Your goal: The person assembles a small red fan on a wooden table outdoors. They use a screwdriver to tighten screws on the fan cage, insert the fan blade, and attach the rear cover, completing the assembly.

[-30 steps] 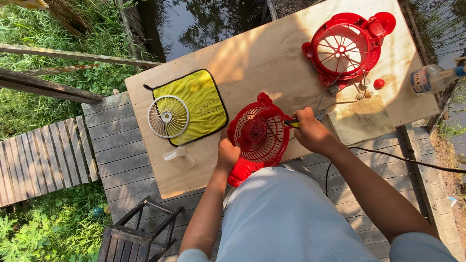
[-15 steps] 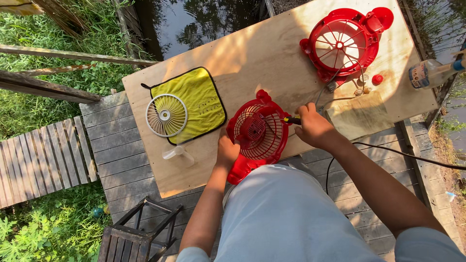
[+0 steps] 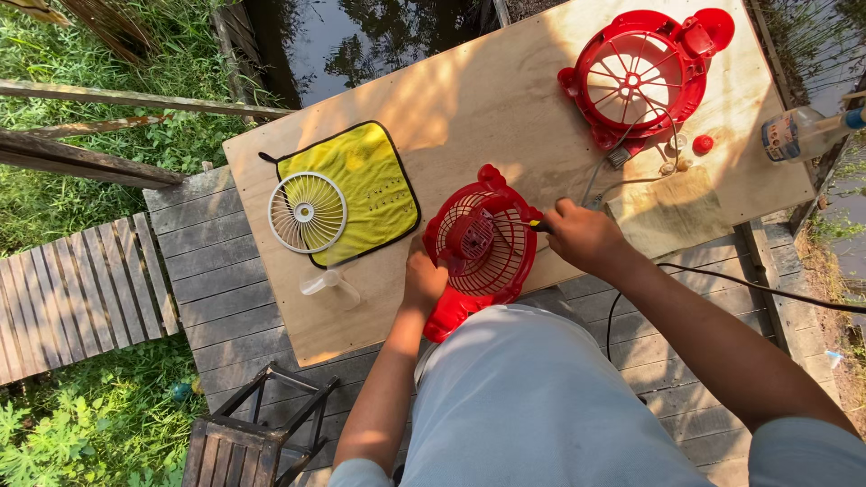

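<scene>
A plywood tabletop [image 3: 469, 99] is seen from above, set on a grey plank deck [image 3: 216, 261] with dark water [image 3: 379, 36] at 12 o'clock and grass [image 3: 54, 433] at 8 o'clock. At the 6 o'clock edge of the board a red fan housing with its rear grille [image 3: 478, 248] is laid flat, its base overhanging toward the person's lap. At 2 o'clock from it, well apart, a second red fan grille [image 3: 642, 77] is laid, with a thin wire [image 3: 604, 176] trailing from it. At 9 o'clock from the near housing a yellow cloth [image 3: 361, 185] is spread, and a white fan blade [image 3: 307, 213] is rested on its left edge. A clear plastic bottle [image 3: 803, 133] is lying at the board's 3 o'clock edge; a small red cap [image 3: 703, 142] is placed just beside the far grille. The left hand [image 3: 424, 280] is pressed closed against the housing's lower-left rim. The right hand [image 3: 585, 236] is wrapped around a screwdriver [image 3: 538, 226], of which only a short dark and yellow section is shown; its tip is directed at the housing's right rim. A small clear plastic piece [image 3: 323, 282] is placed below the cloth.
</scene>
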